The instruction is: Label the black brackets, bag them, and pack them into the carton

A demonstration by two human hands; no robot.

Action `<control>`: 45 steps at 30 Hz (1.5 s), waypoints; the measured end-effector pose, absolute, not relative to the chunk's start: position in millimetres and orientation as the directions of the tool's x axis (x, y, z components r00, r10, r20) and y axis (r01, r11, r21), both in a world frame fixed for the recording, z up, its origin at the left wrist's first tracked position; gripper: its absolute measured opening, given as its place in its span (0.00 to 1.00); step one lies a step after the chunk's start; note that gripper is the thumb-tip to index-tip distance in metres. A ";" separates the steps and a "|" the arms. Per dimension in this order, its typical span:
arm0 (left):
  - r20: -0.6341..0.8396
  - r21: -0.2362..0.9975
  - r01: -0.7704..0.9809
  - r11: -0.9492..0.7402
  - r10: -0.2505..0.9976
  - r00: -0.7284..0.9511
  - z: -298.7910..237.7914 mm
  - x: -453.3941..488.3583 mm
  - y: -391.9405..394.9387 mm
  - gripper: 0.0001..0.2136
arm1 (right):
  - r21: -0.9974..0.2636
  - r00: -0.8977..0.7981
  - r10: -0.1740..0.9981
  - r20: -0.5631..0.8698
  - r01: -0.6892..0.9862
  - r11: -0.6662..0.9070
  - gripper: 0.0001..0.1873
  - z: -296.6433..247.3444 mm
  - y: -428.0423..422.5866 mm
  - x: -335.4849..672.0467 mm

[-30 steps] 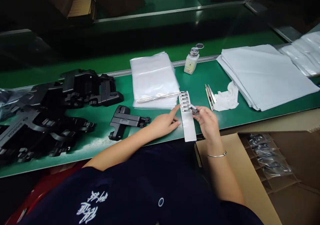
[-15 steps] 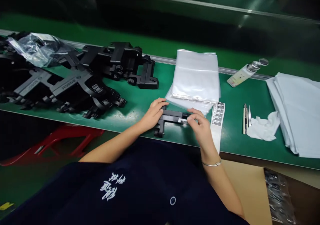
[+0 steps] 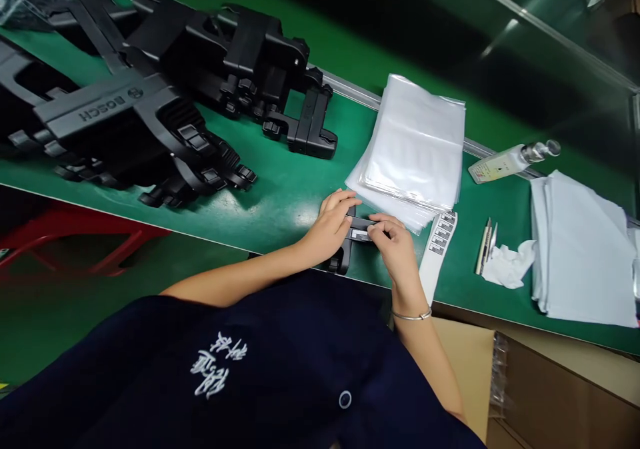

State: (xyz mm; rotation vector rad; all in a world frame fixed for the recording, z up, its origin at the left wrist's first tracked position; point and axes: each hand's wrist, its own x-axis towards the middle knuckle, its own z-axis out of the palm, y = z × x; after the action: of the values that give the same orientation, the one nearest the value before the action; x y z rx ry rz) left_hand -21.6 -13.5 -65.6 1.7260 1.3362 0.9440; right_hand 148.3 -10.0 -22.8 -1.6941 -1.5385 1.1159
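A black plastic bracket-like part lies at the table's front edge, its right end partly hidden behind my fingers. My left hand is closed over its left end and holds it. My right hand pinches the right end of a small white label with dark print. The label lies against the top face of the part. Just right of my right hand is a white strip with several printed labels. A stack of clear plastic bags lies right behind both hands.
Several black Bosch-marked plastic assemblies crowd the left side. To the right are a bottle, a pen-like tool, crumpled tissue and folded white sheets. A red chair and an open cardboard box are below the table.
The view has turned and shifted toward the right. The label, whose left end stuck out before, now lies along the part's face, with my right fingers still at its right end.
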 end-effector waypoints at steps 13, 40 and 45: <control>0.115 0.893 0.411 -0.183 0.976 0.183 -63.6 -21.1 -14.5 0.19 | -0.840 -0.023 0.974 -0.225 0.510 -0.182 0.12 -21.3 -9.7 147.9; 0.112 0.871 0.453 -0.187 0.976 0.187 -61.0 -21.2 -14.5 0.18 | -0.854 -0.033 0.978 -0.207 0.495 -0.164 0.12 -21.1 -8.1 147.4; 0.117 0.866 0.461 -0.195 0.975 0.191 -61.0 -22.6 -14.5 0.18 | -0.844 -0.043 0.982 -0.183 0.519 -0.135 0.11 -22.0 -9.0 147.3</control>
State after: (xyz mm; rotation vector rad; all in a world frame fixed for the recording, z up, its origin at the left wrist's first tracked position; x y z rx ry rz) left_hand -22.6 -14.5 -61.0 1.7658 1.3542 0.9284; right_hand 147.3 -9.0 -22.0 -1.6919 -1.5920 1.0994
